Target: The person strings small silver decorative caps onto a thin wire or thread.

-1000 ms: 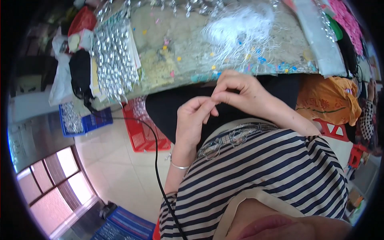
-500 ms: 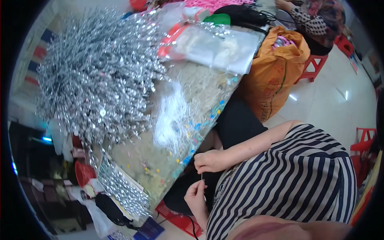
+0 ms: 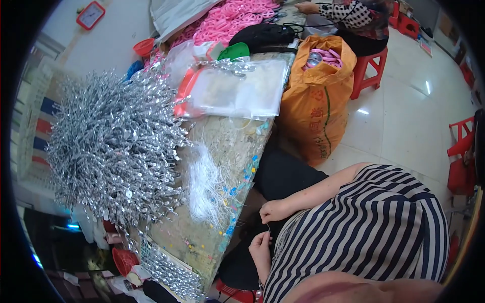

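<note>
Over my lap, just off the table edge, my two hands work close together. My right hand (image 3: 276,210) is the upper one in the picture, its fingers pinched. Below it is my left hand (image 3: 260,247), with thumb and fingertips pressed together. Between them runs a short thin strand (image 3: 268,228), too fine to tell whether it is thread or wire. On the table (image 3: 174,237) beside them lies a bundle of fine white threads (image 3: 201,184). Beyond that rises a big heap of shiny silver strands (image 3: 113,146).
Clear plastic bags (image 3: 242,91) lie toward the table's far end, near pink rings (image 3: 227,22). An orange sack (image 3: 321,96) stands beside the table. Another person's sleeve (image 3: 346,15) shows near a red stool (image 3: 370,70). More silver strands (image 3: 169,267) lie near a red basket (image 3: 125,260).
The view has shifted, so the table stuff sits lower and more of the far end shows. My hands stay close together, and the strand between them now looks curved.
</note>
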The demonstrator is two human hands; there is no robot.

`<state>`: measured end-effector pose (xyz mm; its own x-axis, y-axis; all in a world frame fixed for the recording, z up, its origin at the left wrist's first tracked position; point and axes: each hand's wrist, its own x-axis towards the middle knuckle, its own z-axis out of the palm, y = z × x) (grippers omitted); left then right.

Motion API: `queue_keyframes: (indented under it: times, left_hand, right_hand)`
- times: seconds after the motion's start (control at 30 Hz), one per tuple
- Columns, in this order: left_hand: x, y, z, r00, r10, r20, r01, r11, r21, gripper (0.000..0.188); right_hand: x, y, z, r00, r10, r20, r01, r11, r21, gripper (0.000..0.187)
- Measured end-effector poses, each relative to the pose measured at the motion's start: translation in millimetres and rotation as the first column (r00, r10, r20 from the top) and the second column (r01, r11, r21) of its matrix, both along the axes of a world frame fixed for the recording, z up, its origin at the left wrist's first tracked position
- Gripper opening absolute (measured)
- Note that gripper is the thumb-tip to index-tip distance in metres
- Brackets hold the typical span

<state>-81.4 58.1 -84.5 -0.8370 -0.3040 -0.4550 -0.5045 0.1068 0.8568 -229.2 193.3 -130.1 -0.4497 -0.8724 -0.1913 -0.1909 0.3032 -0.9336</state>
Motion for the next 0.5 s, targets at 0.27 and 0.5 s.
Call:
queue_keyframes:
  times: [0.27, 0.5]
  left_hand:
    - [1, -2, -15, 0.999, 0.03, 0.038, -0.032, 0.999, 0.043, 0.013]
    - [-2, -2, -15, 0.999, 0.023, 0.043, -0.024, 0.999, 0.037, 0.014]
  right_hand:
    - [2, 2, 1, 1.0, 0.012, 0.015, -0.011, 1.0, -0.011, 0.022]
    - [-3, 7, 6, 0.996, 0.021, 0.092, -0.021, 1.0, -0.001, 0.022]
